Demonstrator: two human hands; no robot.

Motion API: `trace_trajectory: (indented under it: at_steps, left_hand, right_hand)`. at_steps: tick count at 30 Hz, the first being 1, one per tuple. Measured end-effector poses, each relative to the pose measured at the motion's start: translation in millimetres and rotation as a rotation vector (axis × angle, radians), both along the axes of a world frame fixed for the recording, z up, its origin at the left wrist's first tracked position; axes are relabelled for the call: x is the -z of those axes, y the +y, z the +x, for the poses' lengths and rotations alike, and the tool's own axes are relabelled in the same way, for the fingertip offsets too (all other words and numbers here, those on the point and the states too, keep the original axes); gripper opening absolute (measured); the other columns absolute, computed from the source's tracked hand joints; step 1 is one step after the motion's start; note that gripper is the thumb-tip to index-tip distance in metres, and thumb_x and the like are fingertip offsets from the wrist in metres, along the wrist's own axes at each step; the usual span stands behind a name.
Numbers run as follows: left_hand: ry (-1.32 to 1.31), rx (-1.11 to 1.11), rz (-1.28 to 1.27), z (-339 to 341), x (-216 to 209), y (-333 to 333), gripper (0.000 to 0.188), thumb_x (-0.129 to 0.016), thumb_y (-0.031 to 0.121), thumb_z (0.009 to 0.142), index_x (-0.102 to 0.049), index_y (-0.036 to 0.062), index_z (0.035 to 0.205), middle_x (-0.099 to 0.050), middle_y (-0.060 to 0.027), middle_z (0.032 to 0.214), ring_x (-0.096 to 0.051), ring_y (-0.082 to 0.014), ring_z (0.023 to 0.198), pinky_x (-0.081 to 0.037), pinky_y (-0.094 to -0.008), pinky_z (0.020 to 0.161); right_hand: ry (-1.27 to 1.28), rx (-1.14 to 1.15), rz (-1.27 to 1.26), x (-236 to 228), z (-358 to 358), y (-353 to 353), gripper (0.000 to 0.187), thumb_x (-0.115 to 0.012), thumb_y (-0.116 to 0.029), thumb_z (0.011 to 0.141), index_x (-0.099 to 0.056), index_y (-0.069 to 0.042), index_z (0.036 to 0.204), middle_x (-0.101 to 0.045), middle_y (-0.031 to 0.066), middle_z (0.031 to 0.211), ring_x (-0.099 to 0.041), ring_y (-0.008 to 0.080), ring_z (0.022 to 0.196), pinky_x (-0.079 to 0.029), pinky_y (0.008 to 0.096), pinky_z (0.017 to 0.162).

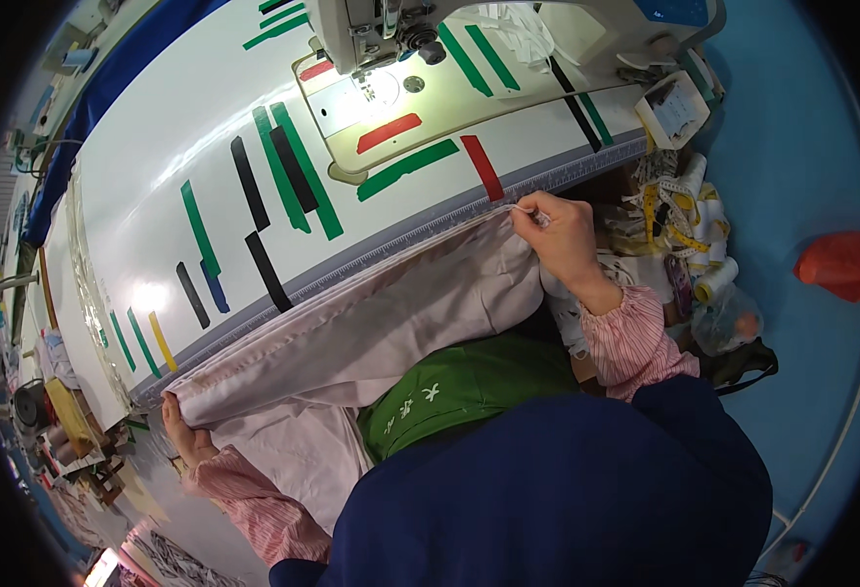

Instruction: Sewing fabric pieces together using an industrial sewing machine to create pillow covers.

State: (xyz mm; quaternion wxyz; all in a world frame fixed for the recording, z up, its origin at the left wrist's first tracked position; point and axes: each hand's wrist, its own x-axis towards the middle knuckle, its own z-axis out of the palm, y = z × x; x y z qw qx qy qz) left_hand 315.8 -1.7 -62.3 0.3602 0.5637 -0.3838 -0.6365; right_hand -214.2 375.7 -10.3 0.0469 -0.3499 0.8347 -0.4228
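Note:
A long piece of pale pink fabric [400,303] is stretched along the table's front edge and hangs down over my lap. Its upper edge runs beside the grey ruler strip [391,232] on the table edge. My right hand [567,243] pinches one corner of the fabric between thumb and fingers, just below a red tape strip [481,167]. At the far left end, my left hand [185,435] is closed on the other corner, its fingers partly hidden by the cloth. Between both hands the edge looks taut and nearly straight.
A sewing machine [391,34] with its lamp lit stands at the back of the white table [166,254], which carries several coloured tape strips. To the right are a small box [674,110], thread cones [715,281], a yellow measuring tape [679,220] and a red bag [836,266].

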Motion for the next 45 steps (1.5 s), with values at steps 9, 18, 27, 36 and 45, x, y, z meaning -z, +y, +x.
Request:
trace_trajectory:
  at_steps: [9, 18, 27, 36, 45]
  left_hand:
    - [-0.754, -0.121, -0.786, -31, -8, 9, 0.022, -0.072, 0.016, 0.087, -0.064, 0.004, 0.105, -0.064, -0.0057, 0.1, -0.06, -0.0186, 0.089, -0.049, -0.0331, 0.079]
    - [-0.106, 1.081, -1.234, -378, -69, 266, 0.043, -0.07, 0.002, 0.074, -0.06, 0.0014, 0.115, -0.062, -0.0132, 0.109, -0.058, -0.0327, 0.103, -0.044, -0.0433, 0.092]
    - [-0.025, 1.22, -0.777, -394, -60, 267, 0.01, -0.066, 0.003, 0.081, -0.067, -0.0021, 0.089, -0.065, -0.0153, 0.079, -0.064, -0.0286, 0.069, -0.05, -0.0346, 0.063]
    - [-0.144, 1.222, -0.327, -384, -56, 267, 0.016, -0.068, 0.01, 0.084, -0.068, -0.0045, 0.09, -0.061, -0.0031, 0.066, -0.054, -0.0069, 0.063, -0.044, -0.0244, 0.058]
    - [-0.129, 1.148, -0.109, -376, -45, 268, 0.015, -0.068, 0.011, 0.088, -0.069, -0.0036, 0.09, -0.059, 0.0041, 0.07, -0.047, -0.0026, 0.06, -0.035, -0.0199, 0.053]
  right_hand:
    - [-0.065, 0.002, 0.028, -5, 2, 6, 0.009, -0.07, -0.007, 0.08, -0.068, 0.002, 0.084, -0.067, 0.01, 0.066, -0.065, 0.0117, 0.059, -0.049, 0.0256, 0.057]
    - [-0.13, -0.251, 0.088, -34, 30, 25, 0.012, -0.069, -0.015, 0.077, -0.069, -0.003, 0.079, -0.065, 0.0157, 0.067, -0.068, 0.0299, 0.064, -0.052, 0.0343, 0.06]
    - [-0.182, -0.251, 0.055, -25, 21, 39, 0.013, -0.069, -0.019, 0.077, -0.071, -0.006, 0.079, -0.067, 0.0132, 0.068, -0.067, 0.0294, 0.063, -0.053, 0.0364, 0.06]
    - [-0.208, -0.364, 0.119, -50, -24, 49, 0.022, -0.071, -0.025, 0.081, -0.07, -0.005, 0.089, -0.068, 0.0138, 0.08, -0.067, 0.029, 0.077, -0.051, 0.0387, 0.068]
    - [0.25, 0.643, 0.202, -27, -259, 105, 0.02, -0.06, -0.018, 0.087, -0.07, 0.0, 0.087, -0.069, 0.0121, 0.07, -0.069, 0.0203, 0.063, -0.052, 0.0343, 0.06]
